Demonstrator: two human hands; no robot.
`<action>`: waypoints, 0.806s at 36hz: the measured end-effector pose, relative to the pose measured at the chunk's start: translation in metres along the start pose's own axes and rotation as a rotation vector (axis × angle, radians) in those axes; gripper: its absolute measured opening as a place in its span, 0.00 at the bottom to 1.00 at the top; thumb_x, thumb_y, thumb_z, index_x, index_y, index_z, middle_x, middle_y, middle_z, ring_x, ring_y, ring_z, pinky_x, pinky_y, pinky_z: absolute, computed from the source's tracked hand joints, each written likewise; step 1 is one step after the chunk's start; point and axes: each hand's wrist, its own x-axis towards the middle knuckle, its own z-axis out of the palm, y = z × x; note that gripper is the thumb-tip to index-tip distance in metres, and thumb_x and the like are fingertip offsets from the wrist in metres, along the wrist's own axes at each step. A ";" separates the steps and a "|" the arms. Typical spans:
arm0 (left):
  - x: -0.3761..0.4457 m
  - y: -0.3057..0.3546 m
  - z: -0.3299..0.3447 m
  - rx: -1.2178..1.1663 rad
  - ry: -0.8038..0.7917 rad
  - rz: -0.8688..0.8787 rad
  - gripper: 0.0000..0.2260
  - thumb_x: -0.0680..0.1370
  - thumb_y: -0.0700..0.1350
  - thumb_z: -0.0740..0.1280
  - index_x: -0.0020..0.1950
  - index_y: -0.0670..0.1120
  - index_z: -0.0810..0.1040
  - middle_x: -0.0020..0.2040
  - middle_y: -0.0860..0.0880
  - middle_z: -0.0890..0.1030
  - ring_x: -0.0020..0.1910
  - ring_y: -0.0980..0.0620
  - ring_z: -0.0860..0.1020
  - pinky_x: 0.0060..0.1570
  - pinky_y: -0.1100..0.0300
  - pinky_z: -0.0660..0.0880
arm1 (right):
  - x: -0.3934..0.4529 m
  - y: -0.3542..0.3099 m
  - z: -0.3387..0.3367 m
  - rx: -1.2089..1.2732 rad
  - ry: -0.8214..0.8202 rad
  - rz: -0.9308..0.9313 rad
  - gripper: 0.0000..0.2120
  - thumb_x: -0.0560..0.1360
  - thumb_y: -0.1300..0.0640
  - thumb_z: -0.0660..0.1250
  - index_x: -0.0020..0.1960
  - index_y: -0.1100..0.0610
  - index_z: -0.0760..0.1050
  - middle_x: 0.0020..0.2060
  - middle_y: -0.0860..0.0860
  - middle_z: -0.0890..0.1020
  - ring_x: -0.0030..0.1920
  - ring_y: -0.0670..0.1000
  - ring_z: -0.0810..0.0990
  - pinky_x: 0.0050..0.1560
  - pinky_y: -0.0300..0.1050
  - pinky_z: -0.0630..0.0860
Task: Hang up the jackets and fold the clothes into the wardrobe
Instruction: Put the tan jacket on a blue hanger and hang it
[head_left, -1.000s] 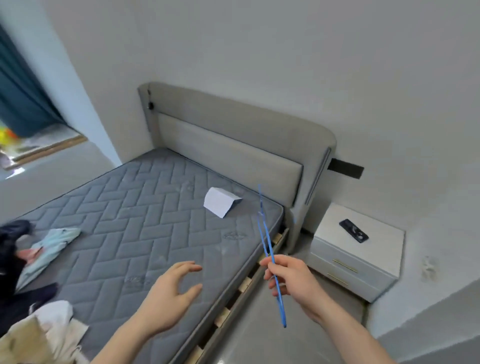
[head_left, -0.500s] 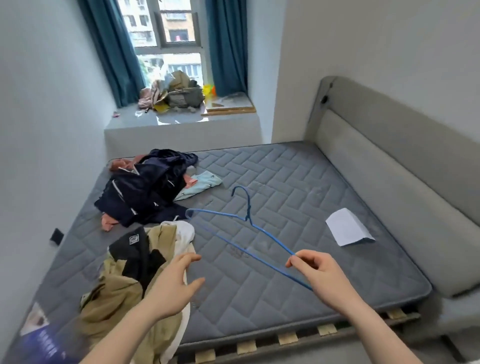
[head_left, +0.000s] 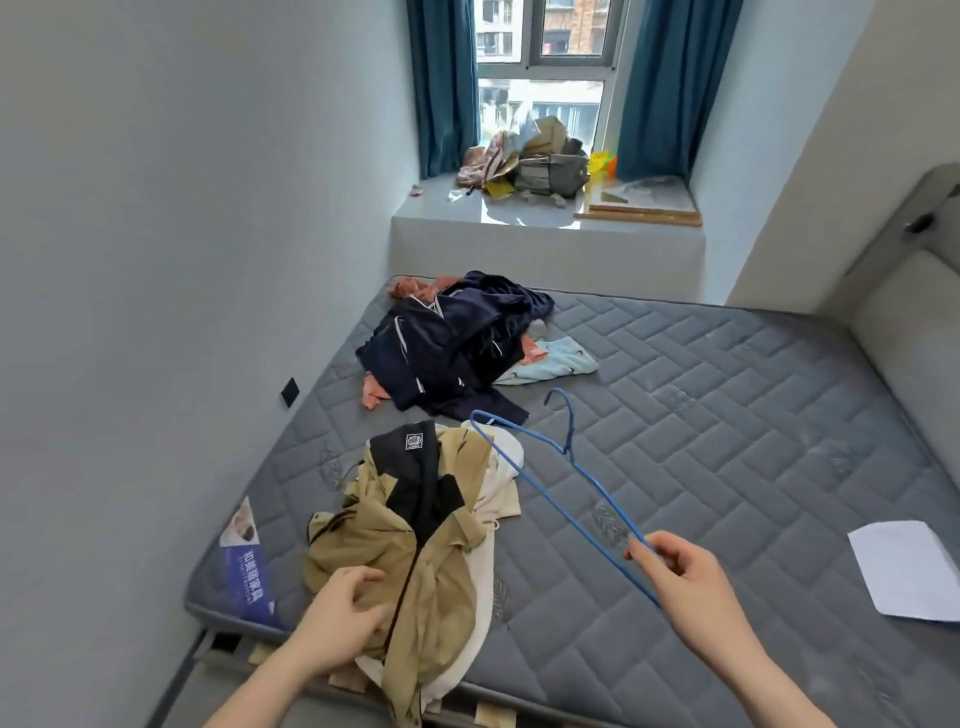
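Right hand (head_left: 685, 582) pinches 1 end of the blue wire hanger (head_left: 558, 478) between thumb and fingers. Hanger is held up over the mattress (head_left: 727, 441), angled toward far left, hook (head_left: 563, 410) pointing away, far end above the white garment (head_left: 498, 483).

Left hand (head_left: 343, 613) is on the tan jacket (head_left: 415, 540) at the near edge of the bed, fingers curled into the fabric; looks like a grip, but can't tell how firm.

Tan jacket is crumpled, black lining and collar label facing up, lying on the white garment, partly hanging over the near mattress edge.

2nd pile sits further back, toward the far left: dark navy clothes (head_left: 452, 348), something orange-pink (head_left: 374, 389) sticking out underneath, light blue piece (head_left: 556, 364) touching its right side. The 2 piles are close but apart.

White sheet of paper (head_left: 909, 566) on the mattress at right, well apart from the clothes. Grey headboard (head_left: 914, 322) along the right edge. Blue label (head_left: 244, 571) on the near left mattress corner. Bed slats show under the near edge.

Far side: window ledge (head_left: 545, 228) with a heap of cardboard and clutter (head_left: 535, 161), teal curtains (head_left: 447, 88) either side of the window.
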 end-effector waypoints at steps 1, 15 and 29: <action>0.011 -0.005 -0.005 0.010 -0.018 -0.008 0.17 0.77 0.48 0.73 0.63 0.55 0.73 0.63 0.53 0.71 0.60 0.55 0.73 0.59 0.62 0.70 | 0.005 -0.002 0.009 0.002 0.006 0.020 0.12 0.79 0.57 0.68 0.38 0.57 0.81 0.23 0.42 0.66 0.26 0.43 0.63 0.30 0.37 0.59; 0.201 -0.055 -0.044 0.200 -0.234 -0.111 0.20 0.79 0.48 0.68 0.70 0.50 0.73 0.74 0.48 0.65 0.70 0.49 0.71 0.68 0.59 0.68 | 0.088 -0.011 0.151 0.027 0.146 0.254 0.14 0.80 0.57 0.68 0.39 0.65 0.75 0.27 0.48 0.66 0.27 0.44 0.61 0.32 0.43 0.59; 0.342 -0.094 -0.008 0.542 -0.345 -0.197 0.23 0.79 0.47 0.62 0.75 0.50 0.70 0.83 0.44 0.46 0.81 0.38 0.44 0.79 0.44 0.53 | 0.142 0.029 0.212 0.026 0.118 0.385 0.19 0.78 0.59 0.69 0.31 0.57 0.67 0.26 0.48 0.62 0.28 0.45 0.59 0.31 0.41 0.57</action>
